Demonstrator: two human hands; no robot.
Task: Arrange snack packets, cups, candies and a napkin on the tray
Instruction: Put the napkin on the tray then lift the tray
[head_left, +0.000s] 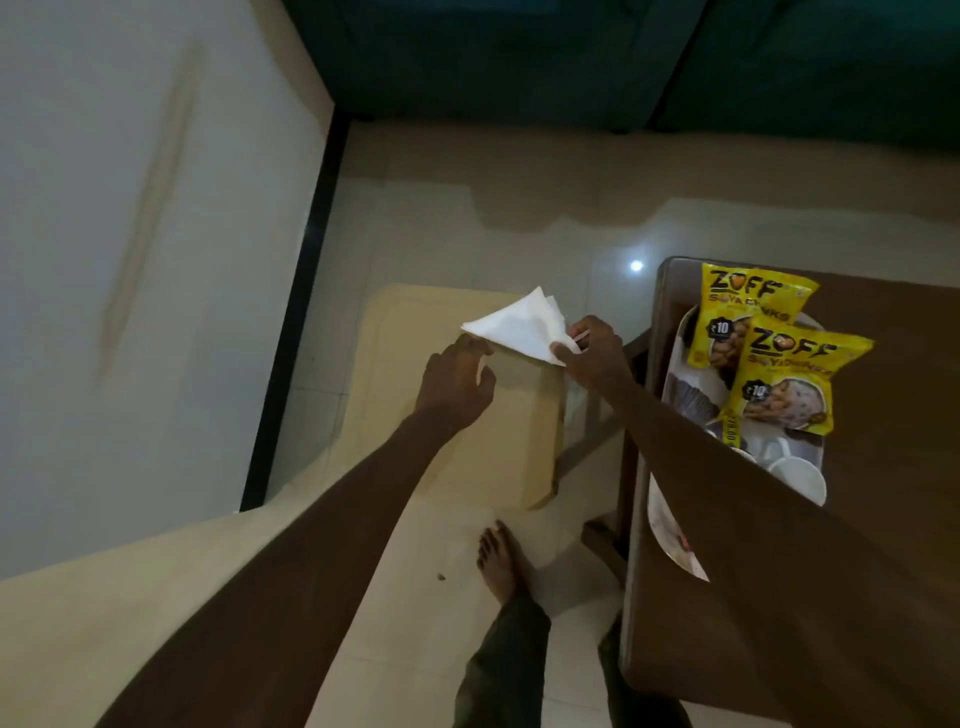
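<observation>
A white napkin (522, 327), folded into a triangle, hangs in the air above a pale stool. My right hand (597, 353) pinches its right corner. My left hand (457, 384) touches the left corner with curled fingers. To the right, a tray (675, 374) sits on a brown table with two yellow snack packets (748, 317) (789, 384) lying on it. White cups (797, 478) stand at the tray's near end. A dark pleated item (691, 400) lies under the packets; I cannot tell what it is.
The pale wooden stool (467, 457) stands on the tiled floor below my hands. The brown table (883, 519) fills the right side, and a white plate (670, 535) sticks out under my right forearm. A white wall is at left, a dark sofa at the back. My bare foot (498, 561) is on the floor.
</observation>
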